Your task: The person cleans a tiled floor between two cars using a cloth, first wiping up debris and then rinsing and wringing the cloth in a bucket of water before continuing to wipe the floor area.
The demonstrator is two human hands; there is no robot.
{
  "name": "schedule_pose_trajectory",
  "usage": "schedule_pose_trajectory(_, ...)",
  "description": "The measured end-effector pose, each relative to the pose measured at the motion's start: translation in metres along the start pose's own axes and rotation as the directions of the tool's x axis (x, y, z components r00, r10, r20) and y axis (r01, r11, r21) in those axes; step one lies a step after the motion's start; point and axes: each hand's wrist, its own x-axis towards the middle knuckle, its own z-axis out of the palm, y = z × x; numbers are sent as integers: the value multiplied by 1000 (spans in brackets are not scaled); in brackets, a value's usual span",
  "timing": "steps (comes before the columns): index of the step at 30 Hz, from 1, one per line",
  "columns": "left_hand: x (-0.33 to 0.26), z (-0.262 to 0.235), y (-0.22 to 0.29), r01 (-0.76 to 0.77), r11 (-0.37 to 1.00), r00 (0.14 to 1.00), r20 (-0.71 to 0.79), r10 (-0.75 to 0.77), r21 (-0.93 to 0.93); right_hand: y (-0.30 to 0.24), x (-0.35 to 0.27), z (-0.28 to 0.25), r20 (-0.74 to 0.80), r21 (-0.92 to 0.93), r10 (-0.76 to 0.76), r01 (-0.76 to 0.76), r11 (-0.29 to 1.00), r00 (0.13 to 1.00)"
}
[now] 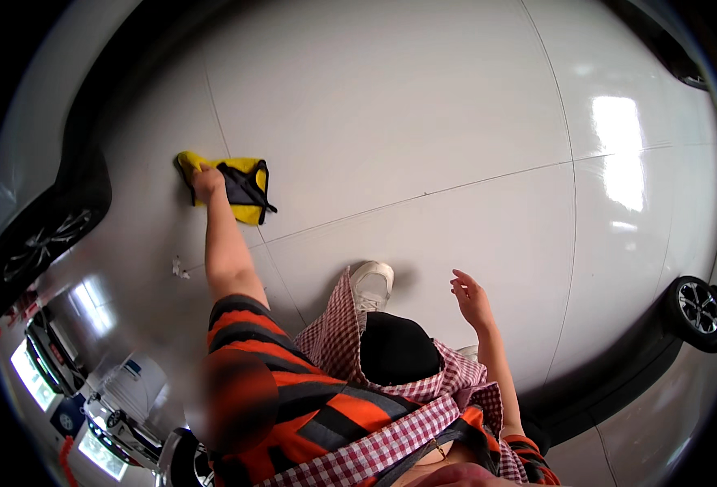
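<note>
My left hand [207, 183], with the arm stretched forward and to the left, grips a yellow and dark grey cleaning cloth [243, 185] with black edging. The fingers are closed on its left part, while the rest spreads out to the right with one corner trailing. Whether the cloth touches the floor beneath it, I cannot tell. On the right, my right hand [472, 300] hangs above the floor, fingers loosely apart and nothing in them.
Pale tiled floor [391, 105] lies below me. A car wheel [46, 235] stands at the left, another wheel [697, 312] at the right beside a dark car sill [618, 385]. A small white scrap [180, 269] lies near my left arm. My white shoe [370, 284] shows below a checked apron [326, 333].
</note>
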Motion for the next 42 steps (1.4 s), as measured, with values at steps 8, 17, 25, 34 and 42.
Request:
schedule_pose_trajectory(8, -226, -63, 87, -855, 479, 512, -187, 838, -198, 20, 3, -27, -75, -140, 22, -33, 990, 997)
schedule_pose_trajectory(17, -457, 66, 94, -845, -494, -518, 85, 851, -204, 35, 5, -34, -78, -117, -23, 14, 993, 997)
schedule_pose_trajectory(25, -129, 24, 16, -682, 706, 712, -46, 701, 191, 17, 8, -20, -102, -142, -11, -4, 990, 995)
schedule_pose_trajectory(34, -157, -56, 76, -895, 439, 440, -307, 844, -76, 9, 32, -31, -138, -135, -23, 5, 991, 990)
schedule_pose_trajectory(42, -412, 52, 180, -858, -449, -476, 62, 877, -250, -3, 109, -71, -313, -511, -15, -155, 845, 950)
